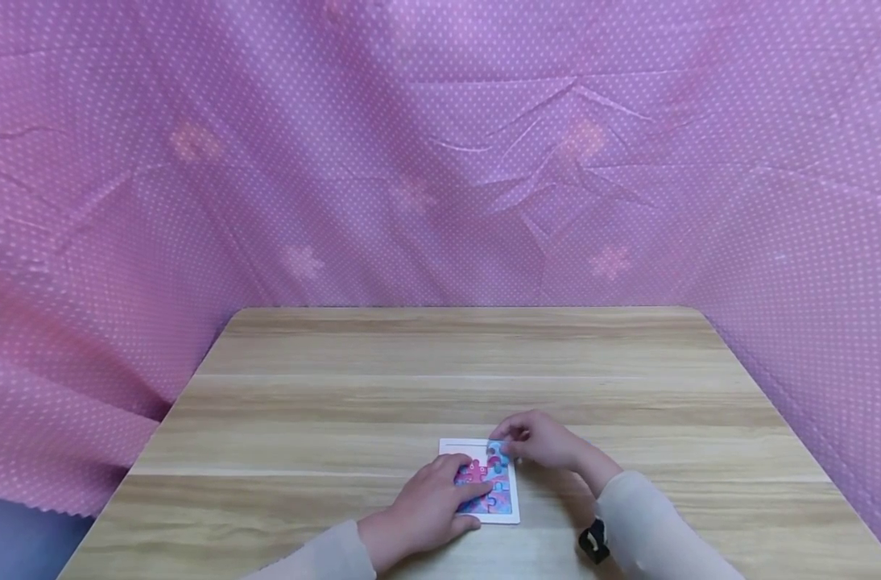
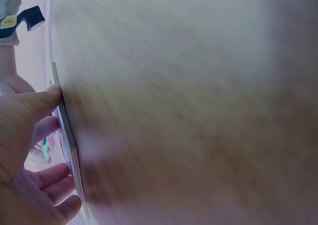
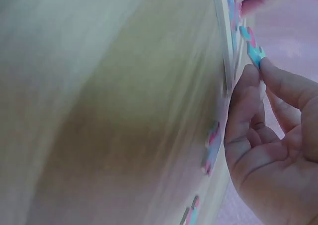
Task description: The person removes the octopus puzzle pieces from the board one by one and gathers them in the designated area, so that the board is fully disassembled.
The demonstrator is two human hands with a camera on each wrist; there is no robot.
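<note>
A white-bordered jigsaw puzzle board (image 1: pixel 515 498) lies flat near the front of the table, partly filled with pink and blue pieces. Across its left side rests my left hand (image 1: pixel 428 498), fingers spread over the pieces. In the left wrist view, the thumb (image 2: pixel 47 100) touches the board's edge (image 2: pixel 74 158). My right hand (image 1: pixel 545 439) is over the board's upper right corner. Between its thumb and a finger it pinches a blue and pink puzzle piece (image 3: pixel 255 51), held tilted above the board in the right wrist view. The left hand hides part of the puzzle.
Loose puzzle pieces lie on the table by the right hand: one pink and blue piece (image 3: pixel 211 148) and another piece (image 3: pixel 191 212) at the lower edge. A black strap (image 1: pixel 594 541) is on the right wrist. Pink dotted cloth (image 1: pixel 440 161) hangs behind the wooden table (image 1: pixel 339 387).
</note>
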